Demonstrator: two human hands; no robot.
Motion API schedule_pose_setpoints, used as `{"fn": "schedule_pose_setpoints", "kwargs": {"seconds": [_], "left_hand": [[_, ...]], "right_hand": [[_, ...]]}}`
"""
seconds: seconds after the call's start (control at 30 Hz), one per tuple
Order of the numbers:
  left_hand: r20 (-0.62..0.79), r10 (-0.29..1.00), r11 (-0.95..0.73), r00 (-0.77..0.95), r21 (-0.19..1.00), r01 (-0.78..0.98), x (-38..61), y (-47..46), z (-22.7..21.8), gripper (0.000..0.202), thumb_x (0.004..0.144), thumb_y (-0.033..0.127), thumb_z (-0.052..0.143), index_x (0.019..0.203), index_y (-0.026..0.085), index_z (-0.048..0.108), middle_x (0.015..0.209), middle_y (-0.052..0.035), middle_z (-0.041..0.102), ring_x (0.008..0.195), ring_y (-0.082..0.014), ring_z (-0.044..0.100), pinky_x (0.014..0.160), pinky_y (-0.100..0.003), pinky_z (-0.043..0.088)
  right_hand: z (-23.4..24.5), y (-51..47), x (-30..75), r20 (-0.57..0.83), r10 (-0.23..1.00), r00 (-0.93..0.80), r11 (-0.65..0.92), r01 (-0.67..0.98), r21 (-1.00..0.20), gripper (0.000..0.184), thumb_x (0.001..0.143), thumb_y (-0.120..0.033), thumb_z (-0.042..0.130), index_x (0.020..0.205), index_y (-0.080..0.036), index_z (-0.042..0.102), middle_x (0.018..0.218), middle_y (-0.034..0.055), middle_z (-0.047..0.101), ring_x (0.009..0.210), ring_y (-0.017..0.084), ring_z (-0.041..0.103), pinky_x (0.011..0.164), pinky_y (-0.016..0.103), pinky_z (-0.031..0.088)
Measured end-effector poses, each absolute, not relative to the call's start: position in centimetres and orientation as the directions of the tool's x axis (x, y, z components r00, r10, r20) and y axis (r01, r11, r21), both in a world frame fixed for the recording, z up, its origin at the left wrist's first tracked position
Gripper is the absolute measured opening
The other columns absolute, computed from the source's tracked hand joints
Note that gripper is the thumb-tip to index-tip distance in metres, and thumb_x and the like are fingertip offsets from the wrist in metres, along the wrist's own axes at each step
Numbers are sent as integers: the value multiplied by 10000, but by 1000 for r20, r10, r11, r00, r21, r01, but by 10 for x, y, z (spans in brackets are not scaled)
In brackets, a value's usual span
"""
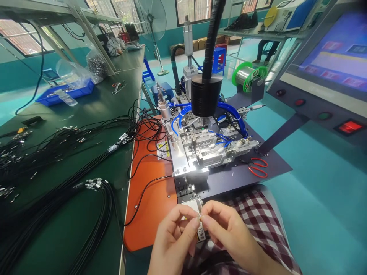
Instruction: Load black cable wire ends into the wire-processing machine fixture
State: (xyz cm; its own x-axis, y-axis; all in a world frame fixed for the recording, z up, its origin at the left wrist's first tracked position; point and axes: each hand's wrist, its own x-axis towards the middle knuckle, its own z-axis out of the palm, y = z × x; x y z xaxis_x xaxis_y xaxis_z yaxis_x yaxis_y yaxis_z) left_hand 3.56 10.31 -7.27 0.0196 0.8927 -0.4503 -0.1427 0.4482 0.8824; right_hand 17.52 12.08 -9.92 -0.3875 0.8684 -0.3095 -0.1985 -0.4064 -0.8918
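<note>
My left hand and my right hand meet at the front of the machine, above my lap. Thumb and forefinger of each are pinched together on a small silvery piece, too small to name and partly covered by the fingertips. Just behind and beneath them is the machine's white label plate. Beyond that stands the metal assembly machine, with clamps, air cylinders and blue hoses. Black cables run from its left side across the orange base.
Bundles of black cables with metal ends lie on the green bench at left. Red-handled pliers rest on the dark machine plate. A black nozzle hangs over the machine; a control panel juts in from the right, near a solder spool.
</note>
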Motion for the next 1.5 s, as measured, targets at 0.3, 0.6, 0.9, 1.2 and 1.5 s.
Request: {"fn": "schedule_pose_setpoints", "kwargs": {"seconds": [0.3,0.6,0.9,1.2,1.5], "left_hand": [[-488,873,479,14,850,-221,33,101,-84,291,768,419,708,780,165,567,441,94,416,389,-23,317,447,-166,203],[-467,883,462,40,851,-249,33,103,-83,313,762,440,706,838,162,582,452,88,433,391,-35,344,435,-167,208],[-461,887,451,5,865,-219,37,101,-79,332,721,430,745,813,152,589,450,84,448,405,-33,360,438,-151,230],[-430,902,412,-27,879,-238,40,101,-75,307,719,388,755,894,161,645,568,67,506,409,-20,408,430,-147,259],[-433,901,424,28,866,-264,37,102,-77,275,753,370,734,917,183,615,713,50,539,407,4,411,429,-152,241]], "right_hand": [[-94,119,169,-369,851,-373,-429,-89,-899,387,792,-533,610,697,-170,514,572,-58,423,482,76,351,446,204,280],[-100,126,182,-286,902,-323,-335,-107,-936,232,862,-380,589,771,-167,578,646,-38,483,555,96,405,519,213,350],[-90,131,182,-285,904,-320,-325,-79,-942,223,824,-377,590,762,-163,569,644,-34,494,548,100,405,523,224,338],[-91,130,181,-301,881,-365,-362,-112,-925,261,797,-405,622,745,-160,550,596,-49,454,535,98,390,516,225,310],[-93,130,180,-344,866,-362,-406,-109,-907,273,782,-408,624,730,-154,541,576,-50,457,516,92,390,500,220,304]]}}
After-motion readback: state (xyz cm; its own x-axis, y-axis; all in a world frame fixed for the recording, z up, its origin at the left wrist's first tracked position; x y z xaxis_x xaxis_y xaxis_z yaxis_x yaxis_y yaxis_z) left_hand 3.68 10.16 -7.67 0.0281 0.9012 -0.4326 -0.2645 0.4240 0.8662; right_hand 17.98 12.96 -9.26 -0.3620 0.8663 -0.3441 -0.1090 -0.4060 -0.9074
